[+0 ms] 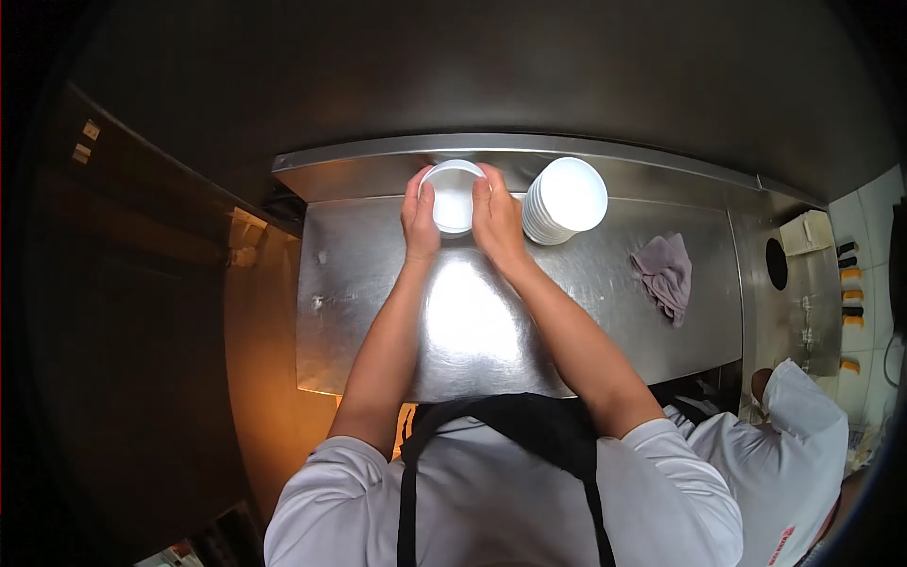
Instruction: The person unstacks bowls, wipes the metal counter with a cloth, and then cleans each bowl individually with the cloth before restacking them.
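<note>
A round white container (453, 197) stands near the back of the metal table, between my two hands. My left hand (419, 217) is closed around its left side, thumb along the rim. Around the right side, my right hand (497, 215) is closed in the same way. Just to the right of my right hand rises a stack of white containers (572, 196), leaning slightly. What lies inside the held container is too bright and plain to make out.
The metal table (359, 293) has a raised back edge. A crumpled mauve cloth (666, 274) lies on its right part. Beyond it is a counter with a round dark hole (776, 264). Another person in a white shirt (784, 454) is at the lower right.
</note>
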A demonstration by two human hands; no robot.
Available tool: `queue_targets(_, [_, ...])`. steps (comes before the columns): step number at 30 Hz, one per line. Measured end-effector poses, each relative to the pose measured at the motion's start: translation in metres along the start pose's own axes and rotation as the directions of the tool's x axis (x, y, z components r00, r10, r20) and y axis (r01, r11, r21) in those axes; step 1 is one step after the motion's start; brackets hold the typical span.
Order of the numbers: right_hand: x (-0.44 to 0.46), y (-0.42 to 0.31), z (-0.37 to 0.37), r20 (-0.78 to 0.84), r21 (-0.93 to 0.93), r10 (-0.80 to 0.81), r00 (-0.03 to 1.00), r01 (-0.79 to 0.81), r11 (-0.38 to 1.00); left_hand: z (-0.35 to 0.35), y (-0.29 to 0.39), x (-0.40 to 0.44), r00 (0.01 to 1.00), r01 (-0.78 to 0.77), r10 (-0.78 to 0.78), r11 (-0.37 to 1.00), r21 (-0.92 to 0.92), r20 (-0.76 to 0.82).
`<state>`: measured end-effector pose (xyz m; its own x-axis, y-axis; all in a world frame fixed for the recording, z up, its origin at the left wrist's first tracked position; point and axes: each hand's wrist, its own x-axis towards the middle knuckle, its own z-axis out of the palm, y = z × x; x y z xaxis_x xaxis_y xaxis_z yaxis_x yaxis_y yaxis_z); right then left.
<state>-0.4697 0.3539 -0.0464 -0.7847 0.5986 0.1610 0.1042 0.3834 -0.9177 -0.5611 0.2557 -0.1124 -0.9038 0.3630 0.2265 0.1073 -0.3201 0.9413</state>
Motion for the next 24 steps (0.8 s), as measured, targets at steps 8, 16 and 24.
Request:
queue_targets(8, [0.033, -0.031, -0.007, 0.066, -0.587, 0.069, 0.995, -0.017, 0.809, -0.001, 0.006, -0.003, 0.992, 0.089, -0.101, 0.984, -0.153, -0.075])
queue_targets(16, [0.030, -0.043, -0.008, 0.127, -0.748, 0.135, 0.983, 0.006, 0.663, -0.011, -0.021, -0.010, 0.997, -0.079, 0.079, 0.996, 0.028, 0.015])
queue_targets(24, [0.030, -0.025, -0.019, 0.265, -0.802, 0.093, 0.960, 0.166, 0.574, -0.018, -0.003, -0.021, 0.952, -0.293, 0.219, 0.858, 0.421, 0.215])
